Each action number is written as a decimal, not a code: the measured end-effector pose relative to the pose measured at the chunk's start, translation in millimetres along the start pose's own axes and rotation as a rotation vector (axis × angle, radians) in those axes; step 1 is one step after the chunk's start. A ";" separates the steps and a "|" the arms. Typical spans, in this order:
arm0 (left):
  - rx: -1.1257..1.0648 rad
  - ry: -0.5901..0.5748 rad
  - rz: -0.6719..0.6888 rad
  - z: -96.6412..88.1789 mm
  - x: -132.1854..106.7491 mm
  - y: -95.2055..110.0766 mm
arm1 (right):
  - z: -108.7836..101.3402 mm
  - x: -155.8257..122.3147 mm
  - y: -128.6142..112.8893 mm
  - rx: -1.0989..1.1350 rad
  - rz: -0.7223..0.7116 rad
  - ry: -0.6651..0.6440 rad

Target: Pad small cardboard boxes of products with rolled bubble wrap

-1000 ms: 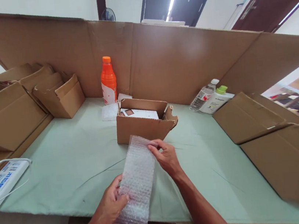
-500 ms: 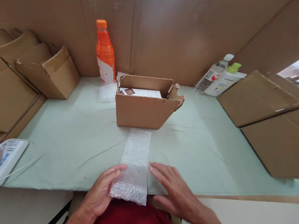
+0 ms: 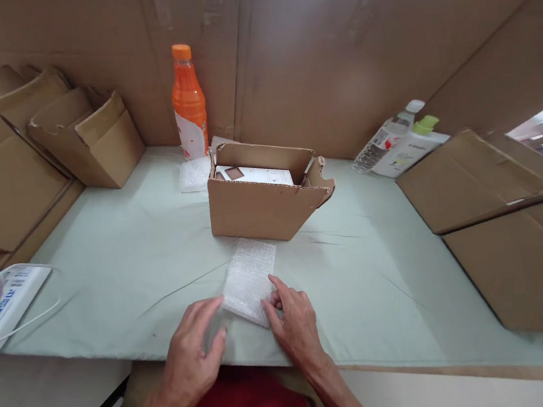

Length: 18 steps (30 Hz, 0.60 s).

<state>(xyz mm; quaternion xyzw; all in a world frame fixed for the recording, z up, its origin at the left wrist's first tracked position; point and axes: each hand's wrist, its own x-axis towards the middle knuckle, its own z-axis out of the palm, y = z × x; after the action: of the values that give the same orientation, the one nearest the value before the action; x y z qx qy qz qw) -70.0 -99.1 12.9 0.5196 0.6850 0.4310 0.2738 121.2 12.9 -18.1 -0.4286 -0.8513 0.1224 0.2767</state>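
A piece of clear bubble wrap (image 3: 249, 277) lies folded flat on the cloth-covered table, its far end close to the front of an open cardboard box (image 3: 257, 209). My right hand (image 3: 296, 324) is closed at the right edge of the wrap, thumb and fingers pinching it near the front corner. On the other side, my left hand (image 3: 193, 349) is open, thumb and fingers apart, with the fingertips by the left front corner. Whether they touch it I cannot tell. Inside the box sits a white item (image 3: 257, 176) with a brown print, mostly hidden by the box walls.
Behind the box stand an orange bottle (image 3: 189, 104) and another bubble wrap piece (image 3: 195, 175). Cardboard boxes (image 3: 111, 142) fill the left side, above a white power strip (image 3: 12, 300). At right, a clear bottle (image 3: 386, 137) and white bottle (image 3: 410, 151) lean near more cardboard (image 3: 527, 262).
The near end of the bubble wrap has been folded away from me, so the strip is shorter and lies on the table. My right hand has closed on its edge; my left has come off it.
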 end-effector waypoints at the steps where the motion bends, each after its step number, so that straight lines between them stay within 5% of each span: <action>1: 0.113 -0.023 0.155 3.0 2.2 -1.0 | 1.3 -0.5 1.4 -0.028 -0.010 0.003; 3: 0.278 -0.088 0.363 8.6 7.7 -3.2 | -0.2 -2.1 3.4 -0.061 -0.009 0.034; 5: 0.384 -0.131 0.428 12.8 13.1 -6.0 | -7.8 -4.8 3.1 -0.045 -0.007 0.071; 12: 0.476 -0.139 0.499 18.9 25.3 -18.3 | -31.6 -12.9 -17.2 0.054 -0.205 -0.197; 18: 0.279 -0.205 0.410 13.3 21.5 -14.7 | -21.3 -12.4 -15.8 0.225 -0.125 -0.192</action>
<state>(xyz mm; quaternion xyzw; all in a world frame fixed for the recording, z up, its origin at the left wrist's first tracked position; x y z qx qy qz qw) -72.8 -75.9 -4.7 0.7211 0.5871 0.3238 0.1747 128.9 -7.1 1.7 -0.3276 -0.8797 0.2399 0.2476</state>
